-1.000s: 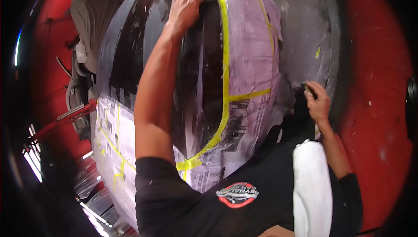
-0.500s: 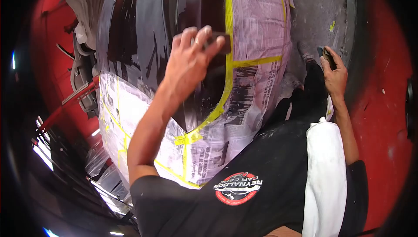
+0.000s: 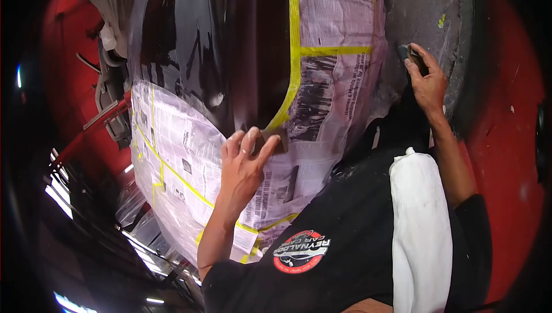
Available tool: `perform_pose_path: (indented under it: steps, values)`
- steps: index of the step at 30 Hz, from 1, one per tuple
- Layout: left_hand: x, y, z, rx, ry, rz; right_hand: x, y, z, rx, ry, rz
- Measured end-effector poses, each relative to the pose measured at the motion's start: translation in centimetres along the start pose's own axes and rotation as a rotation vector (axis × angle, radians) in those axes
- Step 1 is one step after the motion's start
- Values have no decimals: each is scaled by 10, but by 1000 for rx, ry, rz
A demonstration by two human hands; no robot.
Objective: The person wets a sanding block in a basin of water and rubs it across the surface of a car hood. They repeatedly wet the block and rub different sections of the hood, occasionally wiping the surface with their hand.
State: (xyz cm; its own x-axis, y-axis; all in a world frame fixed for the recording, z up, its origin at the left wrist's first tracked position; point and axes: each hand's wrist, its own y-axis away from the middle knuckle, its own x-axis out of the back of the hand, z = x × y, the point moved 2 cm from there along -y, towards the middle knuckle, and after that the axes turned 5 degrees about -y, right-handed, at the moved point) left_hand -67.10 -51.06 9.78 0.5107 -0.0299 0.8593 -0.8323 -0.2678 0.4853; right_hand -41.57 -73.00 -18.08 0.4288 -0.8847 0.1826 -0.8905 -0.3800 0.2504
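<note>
My left hand (image 3: 244,169) presses a dark flat block (image 3: 278,141) onto the lower tip of a glossy dark panel (image 3: 247,54), where yellow tape (image 3: 295,42) meets masking newspaper (image 3: 339,16). Its fingers are bent over the block, which is partly hidden. Off to the right, my right hand (image 3: 428,83) pinches a small dark, curved pad (image 3: 415,58) between thumb and fingers, above the grey floor. Dull grey patches and streaks (image 3: 192,19) mark the left part of the panel.
More taped newspaper (image 3: 172,134) covers the lower left of the vehicle. A white cloth roll (image 3: 421,226) lies over my black shirt. Grey vehicle parts and draped fabric (image 3: 118,2) stand at the upper left. The red floor (image 3: 509,157) is on the right.
My left hand and its block have moved down the panel to its lower tip. My right hand, still holding the pad, appears slightly higher and further left. The view has shifted a little.
</note>
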Motion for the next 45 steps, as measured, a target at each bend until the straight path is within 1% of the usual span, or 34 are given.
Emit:
perform_pose_path:
  steps: [2, 4, 5, 6, 8, 10, 12, 14, 15, 16, 18, 19, 20, 22, 24, 26, 27, 29, 30, 31, 32, 34, 36, 38, 39, 41, 42, 43, 44, 45]
  values:
    - [6, 8, -2, -20, 18, 5, 2, -1, 0, 16, 29, -21]
    - [8, 14, -15, 61, 315, 17, 7, -6, -4, -7, 59, -50]
    - [18, 10, -18, 141, 451, 107, 11, -9, -8, 6, 65, -38]
    - [17, 7, -26, 211, 457, 206, 14, -11, -11, 30, 66, -22]
    - [26, -22, -40, 207, 298, 488, 16, -18, -18, 78, 64, 3]
    - [40, -67, -55, 185, 171, 576, 15, -28, -23, 58, -17, 19]
    - [61, -128, -63, 154, 70, 586, 9, -46, -28, 31, 31, -9]
    - [77, -200, -76, 59, -7, 679, -10, -74, -15, 31, 73, -83]
    - [84, -239, -82, 4, -59, 685, -17, -88, -9, 57, 102, -112]
    - [90, -277, -85, -53, -107, 685, -24, -100, 0, 32, 92, -124]
    - [99, -347, -83, -144, -214, 608, -37, -122, 24, 3, 136, -126]
    - [102, -375, -79, -159, -283, 553, -42, -126, 40, -39, 112, -122]
    - [101, -394, -76, -182, -352, 475, -45, -129, 52, -65, 104, -132]
    - [100, -415, -76, -218, -375, 390, -50, -124, 80, -208, 38, -155]
    - [100, -409, -71, -212, -340, 360, -56, -110, 112, -255, 61, -166]
    - [94, -388, -65, -195, -381, 325, -64, -94, 133, -308, 63, -179]
    - [85, -368, -69, -164, -377, 310, -71, -85, 144, -318, 47, -213]
    - [72, -330, -64, -141, -374, 290, -79, -68, 165, -376, -17, -190]
    - [70, -310, -56, -111, -349, 242, -81, -66, 167, -375, -23, -174]
    - [66, -289, -49, -76, -321, 188, -79, -61, 166, -367, 38, -191]
    - [60, -268, -44, -48, -308, 176, -79, -59, 165, -357, 98, -208]
    - [50, -221, -28, 41, -246, 82, -76, -63, 168, -325, 51, -176]
    - [35, -170, -6, 69, -152, 23, -69, -73, 161, -286, 9, -136]
    - [21, -120, 16, 130, -160, -99, -58, -93, 136, -231, 73, -47]
    - [18, -101, 27, 172, -132, -138, -56, -106, 116, -222, 76, -39]
    - [6, -71, 43, 221, -103, -153, -56, -127, 57, -81, 86, 38]
    - [3, -61, 49, 244, -86, -155, -60, -132, 26, -45, -18, 3]
    - [3, -56, 51, 239, -69, -142, -67, -135, -4, -8, -117, -35]
    - [4, -52, 47, 266, -3, -114, -72, -137, -31, 152, -161, -85]
    - [-1, -46, 37, 326, 80, 46, -81, -136, -58, 291, -155, -110]
